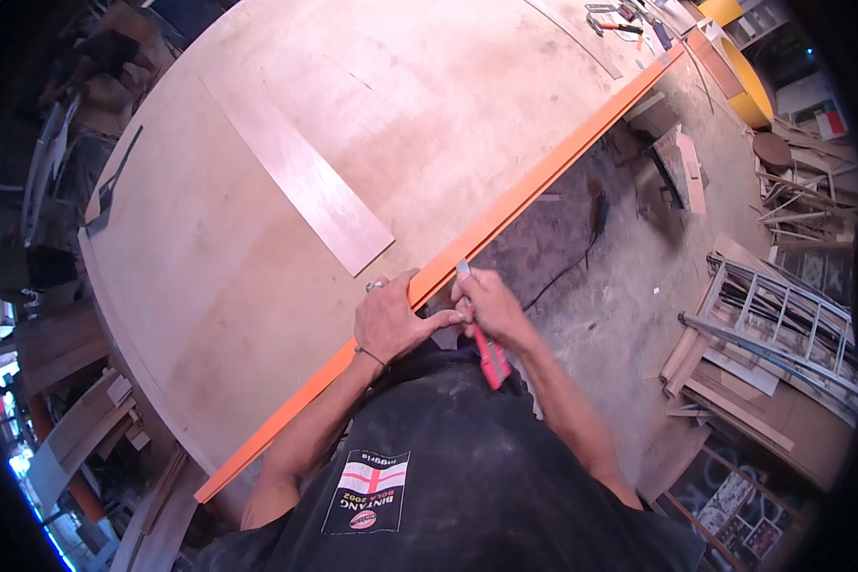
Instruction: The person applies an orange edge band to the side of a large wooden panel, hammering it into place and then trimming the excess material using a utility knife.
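A long orange strip (543,188) runs diagonally along the near straight edge of a large pale board (229,276). My left hand (389,319) grips this strip near its middle, fingers over the top and thumb stretched toward my other hand. In my right hand (496,307) is a red-handled utility knife (492,360). Its blade end points up and touches or nearly touches the strip's outer side; exact contact is hard to make out. The handle sticks out below my closed fingers, toward my body. Beyond my left hand, a thin wooden plank (315,191) lies flat on the board.
Hand tools (620,27) lie at the far right corner. A yellow curved piece (748,91) stands past them. On the right floor are a metal ladder (782,315) and stacked timber. A dark cable (567,267) trails below the strip. Boards (81,448) lean at the left.
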Demonstrator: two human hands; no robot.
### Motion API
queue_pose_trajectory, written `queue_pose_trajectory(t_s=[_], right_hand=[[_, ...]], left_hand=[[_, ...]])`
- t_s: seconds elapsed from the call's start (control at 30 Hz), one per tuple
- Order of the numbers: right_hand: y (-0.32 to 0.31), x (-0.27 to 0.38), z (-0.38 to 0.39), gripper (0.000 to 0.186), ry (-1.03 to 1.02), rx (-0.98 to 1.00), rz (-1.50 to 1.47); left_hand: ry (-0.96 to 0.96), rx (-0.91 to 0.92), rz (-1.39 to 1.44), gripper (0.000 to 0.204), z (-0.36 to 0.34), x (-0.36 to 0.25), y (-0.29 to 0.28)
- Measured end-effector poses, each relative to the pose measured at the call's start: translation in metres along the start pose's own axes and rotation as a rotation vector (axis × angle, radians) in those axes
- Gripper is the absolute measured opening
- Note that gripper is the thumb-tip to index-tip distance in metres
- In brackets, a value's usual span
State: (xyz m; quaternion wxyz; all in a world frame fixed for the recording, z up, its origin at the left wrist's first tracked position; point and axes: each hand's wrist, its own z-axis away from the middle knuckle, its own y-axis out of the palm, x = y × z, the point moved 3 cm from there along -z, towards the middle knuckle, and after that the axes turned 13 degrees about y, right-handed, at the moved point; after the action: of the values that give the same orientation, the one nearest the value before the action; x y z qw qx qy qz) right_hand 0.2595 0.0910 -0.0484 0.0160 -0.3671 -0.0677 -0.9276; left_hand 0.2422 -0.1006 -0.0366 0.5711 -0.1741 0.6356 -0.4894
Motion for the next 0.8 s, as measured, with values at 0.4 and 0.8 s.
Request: queue_pose_trajectory(t_s=[0.4,0.8], right_hand=[[0.027,0.000,0.003,0.040,-0.087,-0.164,0.046],[-0.024,0.001,0.003,0.042,0.143,0.133,0.124]], left_hand=[[0.013,-0.015,-0.006,0.119,-0.002,0.008,0.000],[0.217,-0.043,0.059,0.062,0.004,0.014,0.004]])
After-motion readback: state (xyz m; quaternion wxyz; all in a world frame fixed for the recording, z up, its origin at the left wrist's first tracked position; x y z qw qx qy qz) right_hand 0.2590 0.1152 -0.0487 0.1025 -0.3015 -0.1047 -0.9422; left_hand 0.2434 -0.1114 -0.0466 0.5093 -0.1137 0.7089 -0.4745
